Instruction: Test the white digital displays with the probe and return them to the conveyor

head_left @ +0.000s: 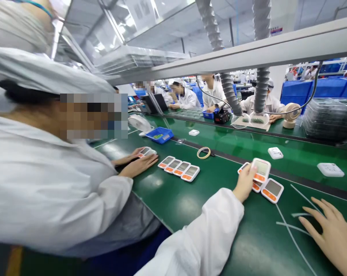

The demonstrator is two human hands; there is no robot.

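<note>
My left hand (245, 183) grips the timer (262, 170) by its edge, light rigid plastic I'd guess, while my right hand (333, 230) rests spread and empty on the table (190, 203).

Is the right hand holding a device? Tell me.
No: the right hand is spread empty over the green table; the left hand holds the device.

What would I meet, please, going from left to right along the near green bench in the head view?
A co-worker's hand → row of four devices → tape ring → the person's left hand → the white-and-orange device it holds → right hand, open.
</note>
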